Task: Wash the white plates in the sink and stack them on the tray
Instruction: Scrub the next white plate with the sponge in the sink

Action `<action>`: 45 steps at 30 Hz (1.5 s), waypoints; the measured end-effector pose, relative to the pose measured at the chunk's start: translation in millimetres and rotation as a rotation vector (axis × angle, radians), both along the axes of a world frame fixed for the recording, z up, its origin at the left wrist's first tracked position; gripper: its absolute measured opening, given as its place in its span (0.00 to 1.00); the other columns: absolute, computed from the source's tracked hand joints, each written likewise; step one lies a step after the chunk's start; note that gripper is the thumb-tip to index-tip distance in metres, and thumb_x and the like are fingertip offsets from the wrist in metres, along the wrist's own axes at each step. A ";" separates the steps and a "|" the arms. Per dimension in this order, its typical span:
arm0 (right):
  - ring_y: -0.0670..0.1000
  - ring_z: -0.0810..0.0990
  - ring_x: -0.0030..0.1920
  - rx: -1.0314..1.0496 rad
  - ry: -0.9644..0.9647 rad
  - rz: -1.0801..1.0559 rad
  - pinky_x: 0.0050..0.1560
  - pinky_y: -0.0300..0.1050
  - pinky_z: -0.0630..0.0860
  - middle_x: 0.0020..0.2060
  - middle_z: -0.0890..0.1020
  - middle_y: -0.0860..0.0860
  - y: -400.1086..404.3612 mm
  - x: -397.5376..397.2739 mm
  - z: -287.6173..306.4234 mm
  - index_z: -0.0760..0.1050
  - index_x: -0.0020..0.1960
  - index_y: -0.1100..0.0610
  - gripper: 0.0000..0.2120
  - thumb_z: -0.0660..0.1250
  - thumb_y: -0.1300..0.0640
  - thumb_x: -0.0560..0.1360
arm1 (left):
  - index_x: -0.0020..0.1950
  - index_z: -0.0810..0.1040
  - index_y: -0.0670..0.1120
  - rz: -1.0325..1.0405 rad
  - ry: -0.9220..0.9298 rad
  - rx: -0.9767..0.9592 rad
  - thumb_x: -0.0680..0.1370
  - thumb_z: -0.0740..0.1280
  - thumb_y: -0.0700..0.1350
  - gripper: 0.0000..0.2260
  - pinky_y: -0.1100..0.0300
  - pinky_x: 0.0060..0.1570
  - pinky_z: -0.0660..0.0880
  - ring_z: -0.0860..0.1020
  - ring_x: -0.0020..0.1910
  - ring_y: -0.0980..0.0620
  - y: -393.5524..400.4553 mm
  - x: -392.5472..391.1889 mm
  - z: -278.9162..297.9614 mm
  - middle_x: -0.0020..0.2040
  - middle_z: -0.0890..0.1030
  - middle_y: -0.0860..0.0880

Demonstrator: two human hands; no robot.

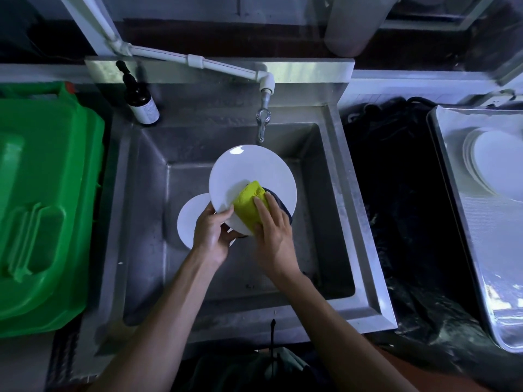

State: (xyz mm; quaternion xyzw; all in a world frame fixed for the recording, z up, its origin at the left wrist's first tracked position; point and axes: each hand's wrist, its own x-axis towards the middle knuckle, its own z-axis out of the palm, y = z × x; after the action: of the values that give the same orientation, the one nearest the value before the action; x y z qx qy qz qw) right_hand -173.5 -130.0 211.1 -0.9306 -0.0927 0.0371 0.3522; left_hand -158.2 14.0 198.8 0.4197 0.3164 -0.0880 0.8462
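Note:
Over the steel sink point(334, 176) I hold a white plate point(249, 171) tilted up. My left hand point(212, 230) grips its lower left rim, thumb on the face. My right hand point(273, 230) presses a yellow-green sponge with a dark back point(249, 200) against the plate's lower right face. Another white plate point(189, 216) lies in the basin below, partly hidden by my left hand and the held plate. At the far right a stack of white plates point(492, 162) rests on a metal tray point(464, 222).
A tap point(262, 120) on a white pipe hangs above the basin's back edge. A dark soap bottle point(140, 99) stands at the sink's back left corner. A green plastic bin point(42, 205) sits left of the sink, black plastic sheeting point(402, 210) between sink and tray.

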 end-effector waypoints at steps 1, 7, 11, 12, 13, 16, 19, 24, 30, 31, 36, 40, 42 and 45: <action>0.62 0.64 0.74 -0.011 -0.006 0.000 0.71 0.61 0.65 0.78 0.61 0.57 -3.4 2.5 1.2 0.65 0.77 0.57 0.26 0.62 0.65 0.80 | 0.61 0.82 0.48 -0.002 -0.003 0.003 0.77 0.67 0.37 0.14 0.48 0.40 0.81 0.84 0.48 0.44 0.2 0.0 1.4 0.54 0.85 0.43; 0.63 0.65 0.72 -0.055 -0.024 -0.055 0.70 0.59 0.64 0.77 0.62 0.57 -24.6 30.2 6.4 0.65 0.76 0.58 0.24 0.59 0.64 0.81 | 0.61 0.80 0.45 -0.055 -0.020 0.056 0.67 0.69 0.36 0.22 0.48 0.42 0.81 0.84 0.45 0.45 3.1 0.0 12.2 0.52 0.85 0.46; 0.62 0.64 0.72 -0.075 -0.027 -0.078 0.70 0.57 0.63 0.78 0.60 0.55 -34.5 49.3 8.5 0.65 0.77 0.57 0.24 0.59 0.63 0.81 | 0.58 0.80 0.45 -0.111 -0.016 0.066 0.65 0.67 0.35 0.22 0.50 0.39 0.81 0.84 0.44 0.47 4.0 -1.6 14.5 0.51 0.85 0.46; 0.62 0.64 0.72 -0.079 -0.035 -0.078 0.70 0.57 0.63 0.78 0.61 0.56 -36.6 54.0 8.9 0.65 0.76 0.57 0.24 0.59 0.64 0.81 | 0.58 0.80 0.45 -0.130 -0.015 0.074 0.64 0.66 0.35 0.22 0.49 0.41 0.81 0.84 0.44 0.47 4.6 -2.0 14.4 0.51 0.85 0.46; 0.62 0.64 0.72 -0.087 -0.039 -0.075 0.70 0.56 0.63 0.78 0.61 0.56 -38.2 58.8 9.6 0.65 0.76 0.57 0.24 0.59 0.64 0.81 | 0.58 0.80 0.45 -0.150 -0.012 0.080 0.64 0.66 0.35 0.23 0.48 0.43 0.81 0.84 0.45 0.47 5.5 -2.3 14.2 0.51 0.85 0.46; 0.61 0.64 0.72 -0.116 -0.050 -0.063 0.68 0.55 0.64 0.78 0.60 0.54 -40.5 72.9 13.0 0.65 0.77 0.56 0.25 0.59 0.64 0.80 | 0.57 0.81 0.45 -0.204 0.008 0.087 0.63 0.67 0.35 0.23 0.45 0.50 0.78 0.82 0.47 0.44 7.7 -3.5 14.3 0.52 0.84 0.44; 0.62 0.64 0.72 -0.111 -0.074 -0.044 0.67 0.55 0.65 0.79 0.60 0.55 -39.4 85.1 17.6 0.65 0.77 0.55 0.26 0.59 0.65 0.79 | 0.54 0.83 0.47 -0.253 0.013 0.098 0.64 0.68 0.34 0.21 0.43 0.51 0.78 0.83 0.49 0.43 6.8 -5.4 14.2 0.53 0.84 0.42; 0.60 0.62 0.73 -0.102 -0.097 0.018 0.69 0.54 0.63 0.79 0.60 0.53 -28.2 96.8 25.0 0.65 0.77 0.54 0.26 0.59 0.65 0.80 | 0.54 0.84 0.48 -0.290 0.005 0.094 0.65 0.68 0.33 0.21 0.45 0.48 0.80 0.83 0.47 0.45 6.3 -4.4 13.4 0.53 0.85 0.43; 0.61 0.64 0.73 -0.072 -0.136 0.155 0.71 0.55 0.63 0.78 0.62 0.54 -14.0 94.9 27.2 0.67 0.75 0.56 0.26 0.60 0.68 0.78 | 0.55 0.83 0.46 -0.327 -0.019 0.114 0.65 0.67 0.33 0.20 0.45 0.48 0.80 0.84 0.49 0.46 10.7 -1.0 15.0 0.53 0.85 0.43; 0.61 0.64 0.74 -0.066 -0.133 0.180 0.71 0.55 0.63 0.78 0.62 0.54 -12.2 93.2 26.3 0.67 0.75 0.56 0.26 0.60 0.68 0.78 | 0.56 0.82 0.45 -0.331 -0.017 0.116 0.65 0.67 0.33 0.21 0.44 0.49 0.80 0.84 0.49 0.45 10.9 -0.7 15.5 0.54 0.85 0.43; 0.61 0.66 0.73 -0.042 -0.108 0.311 0.70 0.58 0.64 0.78 0.62 0.55 -8.5 81.4 21.2 0.67 0.75 0.57 0.25 0.61 0.67 0.79 | 0.60 0.78 0.37 -0.348 0.014 0.134 0.65 0.68 0.32 0.23 0.45 0.51 0.74 0.81 0.49 0.43 10.3 -0.4 18.3 0.52 0.83 0.40; 0.62 0.67 0.71 -0.024 -0.066 0.416 0.71 0.58 0.64 0.78 0.62 0.56 -8.5 63.4 27.6 0.67 0.75 0.59 0.24 0.61 0.64 0.79 | 0.53 0.80 0.39 -0.345 0.016 0.133 0.64 0.67 0.32 0.18 0.45 0.51 0.68 0.78 0.47 0.43 12.3 -0.5 15.8 0.48 0.81 0.40; 0.63 0.69 0.69 -0.018 -0.069 0.429 0.69 0.58 0.66 0.76 0.64 0.58 -5.0 52.1 33.0 0.70 0.73 0.61 0.22 0.60 0.56 0.80 | 0.48 0.83 0.45 -0.333 0.013 0.134 0.64 0.67 0.32 0.16 0.45 0.49 0.71 0.80 0.44 0.44 14.0 0.8 13.5 0.44 0.82 0.43; 0.64 0.75 0.65 0.026 -0.109 0.390 0.66 0.58 0.70 0.71 0.71 0.61 1.8 37.1 38.1 0.75 0.68 0.63 0.27 0.57 0.47 0.78 | 0.45 0.84 0.48 -0.331 0.006 0.126 0.63 0.66 0.32 0.16 0.46 0.48 0.75 0.80 0.41 0.47 16.8 1.2 10.1 0.40 0.81 0.44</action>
State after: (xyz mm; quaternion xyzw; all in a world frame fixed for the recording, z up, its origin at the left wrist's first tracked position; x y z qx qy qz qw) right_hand -136.4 -128.2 249.2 -0.8911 -0.2904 0.0527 0.3446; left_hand -157.0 30.8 208.9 0.5179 0.2503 -0.2075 0.7912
